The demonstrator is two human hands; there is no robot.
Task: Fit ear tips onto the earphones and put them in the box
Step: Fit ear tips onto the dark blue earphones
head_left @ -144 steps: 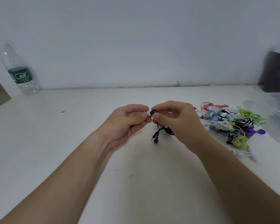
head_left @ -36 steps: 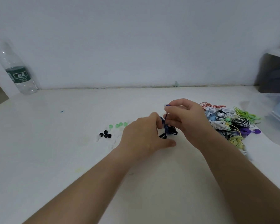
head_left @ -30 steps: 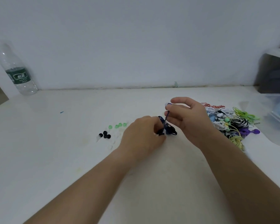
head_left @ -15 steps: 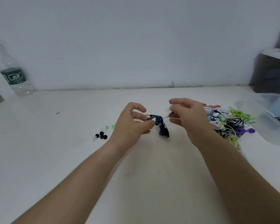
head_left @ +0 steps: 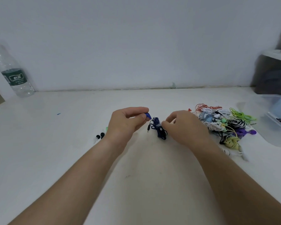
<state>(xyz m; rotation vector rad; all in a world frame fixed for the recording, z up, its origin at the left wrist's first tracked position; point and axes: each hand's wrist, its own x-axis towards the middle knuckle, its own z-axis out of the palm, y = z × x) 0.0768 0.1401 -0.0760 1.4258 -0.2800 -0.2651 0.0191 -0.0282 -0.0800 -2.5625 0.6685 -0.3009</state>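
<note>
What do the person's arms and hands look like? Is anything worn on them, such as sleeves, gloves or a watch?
Both are bare. The left hand and right hand wear no gloves, and no rings show. The left forearm and right forearm show no sleeves within the picture, and neither wrist carries a watch or band.

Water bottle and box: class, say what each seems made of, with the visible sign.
Water bottle: probably clear plastic; the wall shows through it, and it carries a green printed label. Box: likely translucent plastic; its side looks cloudy, pale and faintly see-through.
</note>
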